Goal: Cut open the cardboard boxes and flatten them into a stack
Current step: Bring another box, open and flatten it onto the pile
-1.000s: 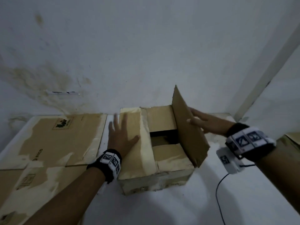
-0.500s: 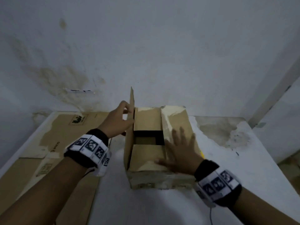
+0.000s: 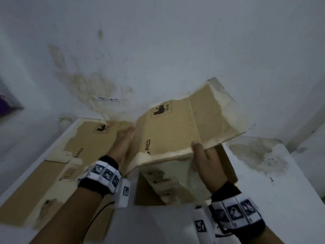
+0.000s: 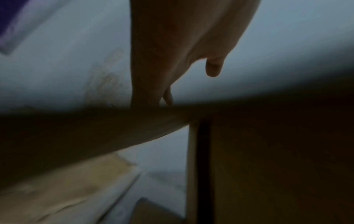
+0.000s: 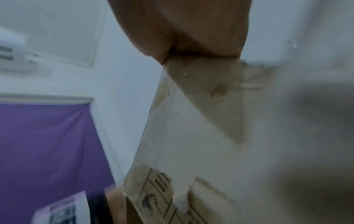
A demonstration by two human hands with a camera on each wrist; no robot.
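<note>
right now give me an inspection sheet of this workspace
surface: white table, stained patch at the far right
job's things: box tilted, lifted at one side; flattened cardboard lying on the left
clutter: nothing seen
grippers: left hand grips the box's left edge; right hand grips its near edge
cables: black cable running below the left wrist
surroundings: white wall with stains; purple cloth in the right wrist view
</note>
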